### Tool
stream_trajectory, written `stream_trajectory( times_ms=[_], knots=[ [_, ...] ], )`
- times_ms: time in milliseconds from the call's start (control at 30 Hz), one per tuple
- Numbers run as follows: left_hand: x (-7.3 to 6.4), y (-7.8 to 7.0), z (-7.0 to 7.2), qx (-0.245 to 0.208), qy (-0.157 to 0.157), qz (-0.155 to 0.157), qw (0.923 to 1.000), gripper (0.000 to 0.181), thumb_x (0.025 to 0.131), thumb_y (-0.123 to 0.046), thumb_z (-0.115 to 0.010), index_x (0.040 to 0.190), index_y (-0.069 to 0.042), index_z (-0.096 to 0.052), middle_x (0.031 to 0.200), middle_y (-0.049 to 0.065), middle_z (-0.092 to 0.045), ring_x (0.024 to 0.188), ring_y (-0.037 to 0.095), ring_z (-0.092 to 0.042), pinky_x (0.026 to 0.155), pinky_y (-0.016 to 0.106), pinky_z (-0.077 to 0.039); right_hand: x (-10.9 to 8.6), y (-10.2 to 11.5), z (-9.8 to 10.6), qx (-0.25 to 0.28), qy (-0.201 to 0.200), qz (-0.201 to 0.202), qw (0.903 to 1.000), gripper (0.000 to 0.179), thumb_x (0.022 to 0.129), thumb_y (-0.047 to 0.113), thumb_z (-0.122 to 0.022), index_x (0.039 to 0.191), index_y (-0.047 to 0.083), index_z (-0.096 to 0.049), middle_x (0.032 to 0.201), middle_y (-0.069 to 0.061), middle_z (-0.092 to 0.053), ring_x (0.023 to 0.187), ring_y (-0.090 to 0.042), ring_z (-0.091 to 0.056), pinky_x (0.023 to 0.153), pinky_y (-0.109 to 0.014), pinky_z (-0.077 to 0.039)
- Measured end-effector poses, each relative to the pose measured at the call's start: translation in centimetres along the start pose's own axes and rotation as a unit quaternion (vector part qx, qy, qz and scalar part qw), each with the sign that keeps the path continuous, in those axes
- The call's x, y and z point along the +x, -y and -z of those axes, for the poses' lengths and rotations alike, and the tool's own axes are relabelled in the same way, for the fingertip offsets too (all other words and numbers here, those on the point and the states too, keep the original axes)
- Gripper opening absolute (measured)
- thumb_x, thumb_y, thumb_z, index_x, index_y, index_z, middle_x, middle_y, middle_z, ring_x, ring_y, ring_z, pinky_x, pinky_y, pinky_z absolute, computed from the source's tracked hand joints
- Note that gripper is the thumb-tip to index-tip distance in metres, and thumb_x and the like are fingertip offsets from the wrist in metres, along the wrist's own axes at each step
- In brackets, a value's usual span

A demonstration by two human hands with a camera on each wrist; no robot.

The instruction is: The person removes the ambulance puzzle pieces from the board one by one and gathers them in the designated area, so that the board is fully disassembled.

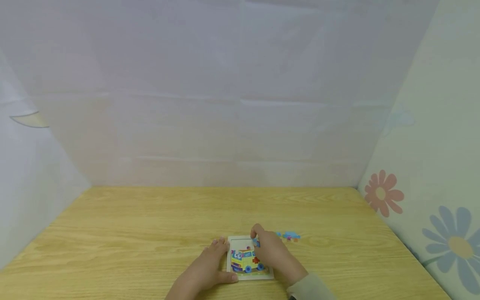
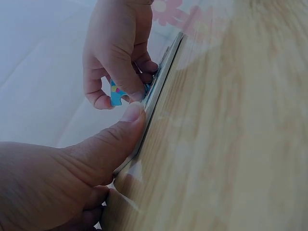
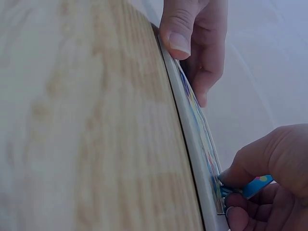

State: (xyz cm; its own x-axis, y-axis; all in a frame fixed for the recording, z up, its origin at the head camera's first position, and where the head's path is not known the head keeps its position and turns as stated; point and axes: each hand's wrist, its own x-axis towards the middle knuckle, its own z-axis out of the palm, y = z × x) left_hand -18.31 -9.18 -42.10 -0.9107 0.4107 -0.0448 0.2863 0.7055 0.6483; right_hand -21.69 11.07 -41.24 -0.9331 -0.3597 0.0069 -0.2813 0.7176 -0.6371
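Observation:
A small jigsaw puzzle tray (image 1: pixel 250 278) with a pale border lies on the table, its fitted pieces showing a yellow ambulance (image 1: pixel 245 261). Bare backing shows in its upper part. My left hand (image 1: pixel 205 266) rests against the tray's left side, thumb on the near border and fingers along the left edge. Over the tray's right side, my right hand (image 1: pixel 273 249) pinches a blue jigsaw piece (image 2: pixel 116 95) with coloured dots. The piece is tilted up from the tray, and its lower part hides behind the fingers. That same piece (image 3: pixel 257 185) shows between the right fingers in the right wrist view.
Loose blue jigsaw pieces (image 1: pixel 291 236) lie on the wooden table (image 1: pixel 150 225) just right of and beyond the right hand. A pale sheet (image 1: pixel 240 125) stands behind the table, with a flower-printed sheet (image 1: pixel 431 166) at the right and a white one at the left.

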Motion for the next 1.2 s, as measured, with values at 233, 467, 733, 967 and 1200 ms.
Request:
stream_trajectory(
  times_ms=[233,467,733,967,1200],
  knots=[
    [0.0,-0.1,0.0,0.003,0.001,-0.001,1.0000,0.089,0.068,-0.042,-0.077,0.135,0.004,-0.040,0.146,0.028,-0.026,0.134,0.048,-0.019,0.106,0.065,-0.017,0.1,-0.6,-0.3,0.008,-0.018,-0.002,0.9998,0.025,0.084,-0.002,-0.052,0.104,0.012,-0.049,0.052,0.007,-0.035,0.041,-0.005,-0.034,0.037,-0.012,-0.028],
    [-0.1,-0.1,0.0,0.002,-0.001,0.002,1.0000,0.089,0.068,-0.041,-0.077,0.135,0.004,-0.041,0.146,0.028,-0.027,0.134,0.048,-0.020,0.107,0.064,-0.016,0.1,-1.3,-0.4,0.058,-0.089,-0.002,0.9944,0.022,0.087,0.002,-0.056,0.108,0.007,-0.055,0.055,0.005,-0.039,0.044,-0.005,-0.035,0.038,-0.012,-0.031],
    [-0.1,-0.1,0.2,0.006,-0.002,0.005,1.0000,0.090,0.068,-0.042,-0.077,0.136,0.003,-0.040,0.146,0.027,-0.026,0.134,0.049,-0.020,0.105,0.066,-0.017,0.0,-1.2,0.9,0.100,-0.209,-0.012,0.9726,0.021,0.086,0.005,-0.061,0.106,0.009,-0.062,0.063,0.002,-0.044,0.054,-0.008,-0.039,0.044,-0.016,-0.034],
    [0.0,-0.1,0.3,0.006,0.003,0.004,1.0000,0.090,0.068,-0.042,-0.077,0.136,0.004,-0.040,0.146,0.027,-0.026,0.134,0.048,-0.019,0.106,0.064,-0.016,-0.3,-2.1,2.0,0.149,-0.233,-0.036,0.9603,0.025,0.087,0.007,-0.062,0.112,0.006,-0.060,0.070,0.000,-0.049,0.058,-0.008,-0.042,0.046,-0.016,-0.038],
    [0.0,-0.1,0.2,0.009,0.001,-0.003,1.0000,0.089,0.068,-0.041,-0.077,0.135,0.004,-0.040,0.146,0.027,-0.027,0.134,0.048,-0.020,0.106,0.064,-0.017,-0.8,-3.5,3.4,0.200,-0.236,-0.076,0.9479,0.027,0.088,0.009,-0.062,0.114,0.007,-0.056,0.079,-0.008,-0.058,0.059,-0.010,-0.046,0.047,-0.017,-0.040]
  ],
)
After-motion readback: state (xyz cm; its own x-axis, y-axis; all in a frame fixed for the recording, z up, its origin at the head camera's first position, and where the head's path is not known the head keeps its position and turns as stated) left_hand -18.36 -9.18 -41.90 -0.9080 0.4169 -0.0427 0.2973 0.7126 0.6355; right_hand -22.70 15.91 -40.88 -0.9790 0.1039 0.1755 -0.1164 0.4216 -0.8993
